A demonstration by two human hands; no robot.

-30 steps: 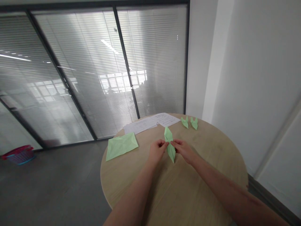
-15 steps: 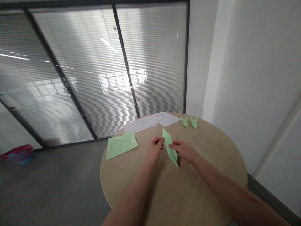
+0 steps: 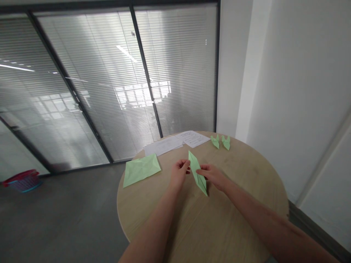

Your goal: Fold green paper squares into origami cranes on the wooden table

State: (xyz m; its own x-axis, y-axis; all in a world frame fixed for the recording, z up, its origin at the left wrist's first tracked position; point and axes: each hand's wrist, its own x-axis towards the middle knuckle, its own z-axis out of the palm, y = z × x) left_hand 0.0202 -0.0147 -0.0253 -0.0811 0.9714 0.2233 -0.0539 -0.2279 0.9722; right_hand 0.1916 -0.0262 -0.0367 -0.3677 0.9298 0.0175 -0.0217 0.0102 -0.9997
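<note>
A long, pointed piece of folded green paper (image 3: 195,168) is held over the table, slanting from upper left to lower right, with a crease line along its lower half. My right hand (image 3: 210,172) grips its right side, thumb on the upper face and the other fingers partly hidden behind. At the upper left edge of the paper, my left hand (image 3: 181,168) has thumb and fingertips pinched together; the exact contact there is small and hard to see. Both forearms reach in from the bottom.
Several sheets of printed white paper (image 3: 164,144) lie at the back of the round wooden table (image 3: 246,182). A creased green sheet (image 3: 142,170) is at left; two small green origami figures (image 3: 215,141) stand back right. A red-and-blue basket (image 3: 23,180) sits on the floor.
The folded paper has been turned, its lower tip swinging right and its top shifting left. My left hand has moved from its middle to the upper left edge. My right hand keeps hold.
</note>
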